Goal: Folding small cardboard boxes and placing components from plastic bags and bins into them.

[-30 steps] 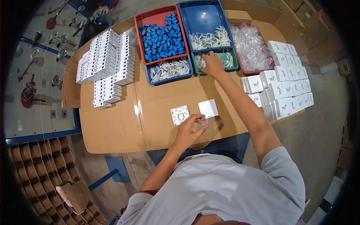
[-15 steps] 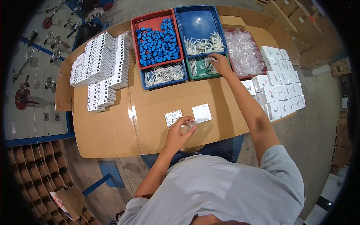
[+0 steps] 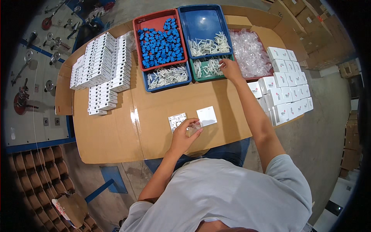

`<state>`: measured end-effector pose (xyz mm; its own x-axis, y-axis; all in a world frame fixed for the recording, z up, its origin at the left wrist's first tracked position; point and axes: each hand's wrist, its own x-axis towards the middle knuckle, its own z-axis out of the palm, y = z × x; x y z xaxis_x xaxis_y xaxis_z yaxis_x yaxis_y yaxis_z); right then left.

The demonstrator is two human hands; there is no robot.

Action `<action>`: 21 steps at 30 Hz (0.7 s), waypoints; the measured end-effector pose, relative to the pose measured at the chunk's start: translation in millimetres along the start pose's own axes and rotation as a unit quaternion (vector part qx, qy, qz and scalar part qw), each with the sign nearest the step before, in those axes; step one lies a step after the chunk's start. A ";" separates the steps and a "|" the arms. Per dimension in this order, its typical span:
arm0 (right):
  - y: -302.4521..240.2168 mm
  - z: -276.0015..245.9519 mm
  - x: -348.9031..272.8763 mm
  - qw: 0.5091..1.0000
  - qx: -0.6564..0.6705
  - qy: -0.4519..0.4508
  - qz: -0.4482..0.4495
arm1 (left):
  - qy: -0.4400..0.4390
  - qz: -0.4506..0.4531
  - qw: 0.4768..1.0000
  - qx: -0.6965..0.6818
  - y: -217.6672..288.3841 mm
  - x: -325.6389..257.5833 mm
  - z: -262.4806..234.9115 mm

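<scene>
My left hand [image 3: 183,137] pinches a small clear plastic bag [image 3: 196,125] between thumb and fingers, above the cardboard-covered table. Beyond it lie a white plate with a printed or cut-out pattern [image 3: 176,119] and, to the right, a plain white square plate [image 3: 207,116]. My right hand [image 3: 231,70] reaches over the right side of a green tray [image 3: 210,78] of small whitish plastic sticks [image 3: 206,68]. Its fingertips are drawn together near the sticks; whatever they grip is too small to make out.
Behind stand a red tray [image 3: 136,42] of blue plastic pieces, a blue tray [image 3: 201,21] and a lower blue tray [image 3: 162,88] of whitish sticks. Clear bags [image 3: 251,52] fill another tray. White boxes [image 3: 288,83] are stacked at right, white switch-like pieces [image 3: 102,69] at left.
My right hand has shifted slightly right and nearer within the green tray's area, its fingers drawing together. My left hand stays in place with the plastic bag.
</scene>
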<state>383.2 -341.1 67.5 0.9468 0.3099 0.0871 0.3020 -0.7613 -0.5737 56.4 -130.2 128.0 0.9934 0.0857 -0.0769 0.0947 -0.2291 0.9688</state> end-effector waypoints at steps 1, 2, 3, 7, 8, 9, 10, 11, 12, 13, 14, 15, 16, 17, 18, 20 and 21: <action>-2.5 6.0 0.7 1.000 0.001 0.000 0.000 | -0.002 -0.001 1.000 0.000 -0.2 -0.5 0.2; -3.7 14.3 1.3 0.999 -0.003 0.018 -0.026 | -0.001 -0.001 1.000 0.001 0.1 -0.9 0.7; -4.8 22.3 1.7 0.998 -0.006 0.037 -0.051 | -0.001 0.003 1.000 -0.001 0.2 -1.3 1.2; -4.0 48.7 7.2 0.997 -0.046 0.057 -0.026 | 0.002 0.012 1.000 -0.001 0.0 -4.1 0.5; -3.4 56.2 7.7 0.993 -0.056 0.100 -0.039 | 0.002 0.012 1.000 0.000 -0.1 -4.1 -0.9; -5.0 60.7 7.5 0.986 -0.065 0.141 -0.053 | 0.005 0.006 1.000 0.009 -0.2 -4.8 -2.6; -4.9 62.4 7.4 0.987 -0.063 0.140 -0.054 | 0.007 0.001 1.000 0.018 -0.3 -5.5 -3.7; -4.1 62.9 7.1 0.986 -0.067 0.137 -0.066 | 0.009 0.000 1.000 0.019 -1.6 -6.2 -3.9; -2.5 63.3 7.6 0.985 -0.072 0.134 -0.078 | 0.012 0.006 1.000 0.018 -3.1 -6.1 -4.4; -0.4 62.8 8.8 0.985 -0.071 0.134 -0.079 | 0.015 0.013 1.000 0.017 -3.9 -6.3 -5.1; 2.2 61.1 10.6 0.995 0.008 0.095 -0.023 | 0.016 0.013 1.000 0.018 -4.1 -6.7 -5.9; 7.4 59.2 12.1 0.994 0.087 0.056 0.034 | 0.017 0.013 1.000 0.014 -3.0 -6.6 -5.8; 13.0 57.1 12.3 0.994 0.086 0.057 0.034 | 0.017 0.014 1.000 0.009 -2.2 -6.4 -5.4; 18.9 54.7 12.2 0.992 0.092 0.090 0.010 | 0.015 0.015 1.000 0.008 -2.1 -6.2 -5.4; 22.7 51.1 11.9 0.988 0.097 0.123 -0.014 | 0.020 0.020 1.000 0.010 -1.9 -6.2 -5.1; 30.5 42.4 14.9 0.981 0.150 0.122 0.015 | 0.021 0.027 0.999 0.009 -1.2 -4.8 -4.5; 32.6 39.6 13.9 0.971 0.205 0.117 0.041 | 0.031 0.030 0.999 0.002 -1.4 -4.6 -5.2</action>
<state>401.8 -339.0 17.8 0.9797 0.0838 0.1821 0.1999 -0.4717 -0.8588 51.4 -125.2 128.3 0.9913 0.1320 -0.0032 0.0349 -0.2391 0.9704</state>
